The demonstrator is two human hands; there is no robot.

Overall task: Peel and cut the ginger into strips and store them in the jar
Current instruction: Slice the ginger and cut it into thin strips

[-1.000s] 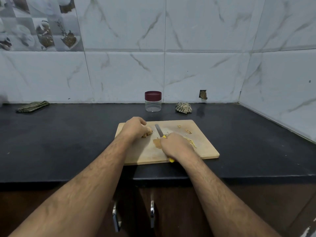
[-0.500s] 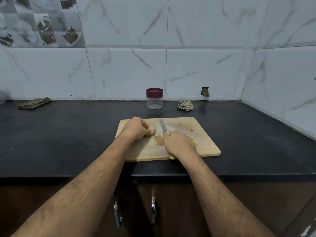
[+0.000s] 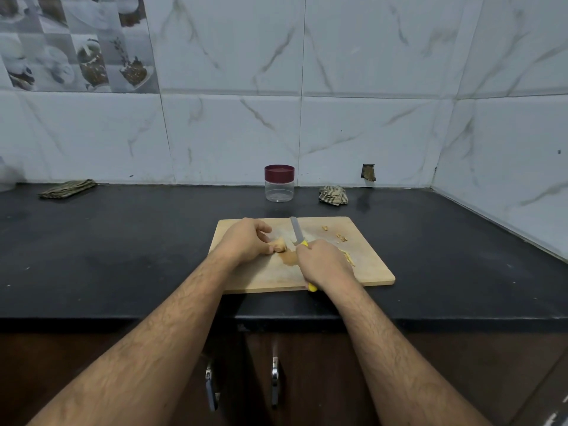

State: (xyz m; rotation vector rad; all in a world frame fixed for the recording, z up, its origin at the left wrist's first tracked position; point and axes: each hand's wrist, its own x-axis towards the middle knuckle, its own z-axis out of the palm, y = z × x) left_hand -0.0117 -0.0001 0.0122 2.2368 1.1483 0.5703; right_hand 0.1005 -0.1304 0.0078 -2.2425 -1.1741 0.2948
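My left hand pinches the knobbly ginger mid-board, while my right hand wraps the yellow handle of the knife, blade just beside the ginger. The pale wooden board sits near the black counter's front edge, open counter on both sides. The clear, maroon-lidded jar stands by the marble wall; no writing reads.

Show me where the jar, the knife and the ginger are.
jar (image 3: 279, 192): head view, clear body under the lid.
knife (image 3: 295, 230): head view, middle of the blade.
ginger (image 3: 279, 244): head view, exposed end.
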